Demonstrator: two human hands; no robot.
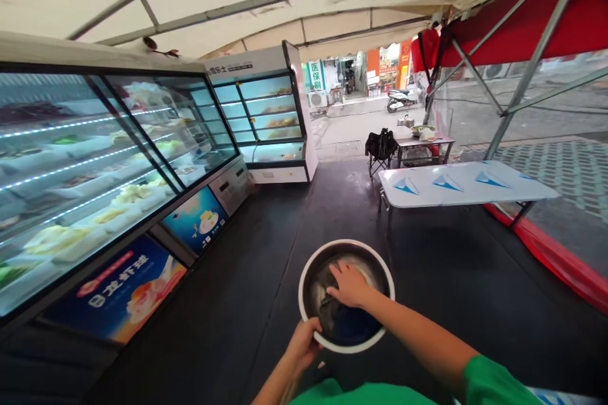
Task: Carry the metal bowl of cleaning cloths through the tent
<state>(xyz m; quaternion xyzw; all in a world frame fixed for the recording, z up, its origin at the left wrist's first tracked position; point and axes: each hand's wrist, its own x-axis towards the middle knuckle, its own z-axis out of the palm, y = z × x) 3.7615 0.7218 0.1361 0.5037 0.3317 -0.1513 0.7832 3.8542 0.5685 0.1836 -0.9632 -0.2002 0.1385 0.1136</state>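
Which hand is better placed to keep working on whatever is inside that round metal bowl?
The right hand, probably: it is already reaching down inside the round metal bowl, resting on the contents. The left hand grips the bowl's near rim, so it looks busy holding the bowl up.

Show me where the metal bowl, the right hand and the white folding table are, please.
metal bowl (pixel 380 269): head view, far right rim.
right hand (pixel 349 285): head view, back of the hand.
white folding table (pixel 468 183): head view, tabletop middle.
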